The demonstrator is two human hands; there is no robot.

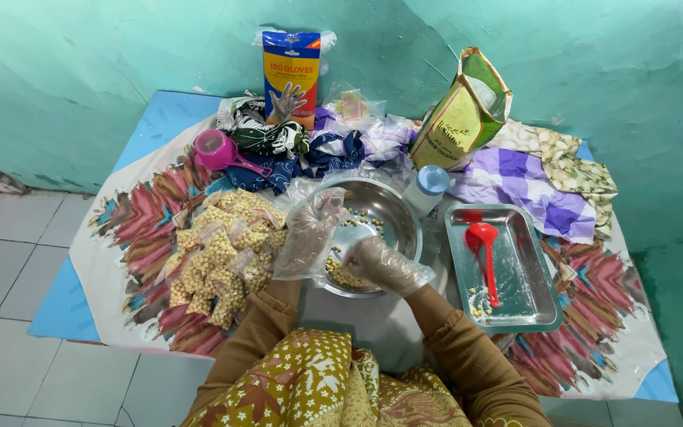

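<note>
Both hands are wearing thin clear plastic gloves and are working at the round polished steel bowl (385, 207), which is sitting near the middle of the bench, directly ahead of the person.

Right hand (383, 263) is reaching into the near side of the bowl, fingers curled down over the small heap of pale roasted nuts (343, 274) lying against the near inner wall. Whether it is actually pinching any nuts I cannot tell; the glove is hiding the fingertips.

Left hand (315, 223) is hovering over the left rim, holding up a small clear plastic bag (298, 257) that is hanging open-mouthed, its long axis running from the rim back toward the person.

Key relation: the nuts are lying just to the right of the bag, so the right hand is the nearer one to them and the bag is standing just beside that hand.

The pile of filled clear packets of nuts (219, 257) is lying to the left of the bowl, just beside the left hand. The rectangular steel tray (543, 289) holding the red plastic scoop (484, 253) is sitting to the right of the bowl, untouched.
</note>
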